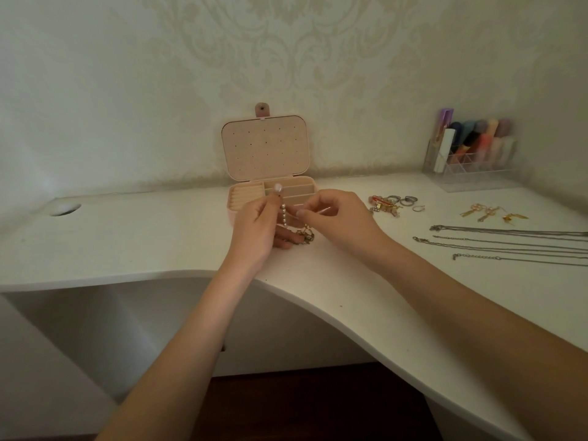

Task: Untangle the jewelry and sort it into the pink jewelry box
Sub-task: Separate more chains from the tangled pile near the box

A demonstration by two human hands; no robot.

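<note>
Both hands right in front of the open pink jewelry box (270, 189). Left hand (257, 230) pinching the top of a pearl strand (283, 214), which dangles into a gold tangle (304, 235) just below. Right hand (340, 218) pinching something thin beside it, can't tell what exactly. Biggest risk from here, probably: tugging too hard and cinching the knot, or snapping the strand. Rings (404, 202), earrings (486, 213) and chains (509, 241) off right of the box, unsorted.

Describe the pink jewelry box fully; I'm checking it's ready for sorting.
The pink rounded-rectangle jewelry box stands open on the white desk by the wall, its lid upright with a snap tab on top. The beige lid lining has small holes. Inside are ring rolls on the left and divided compartments on the right. The hands hide its front.
</note>
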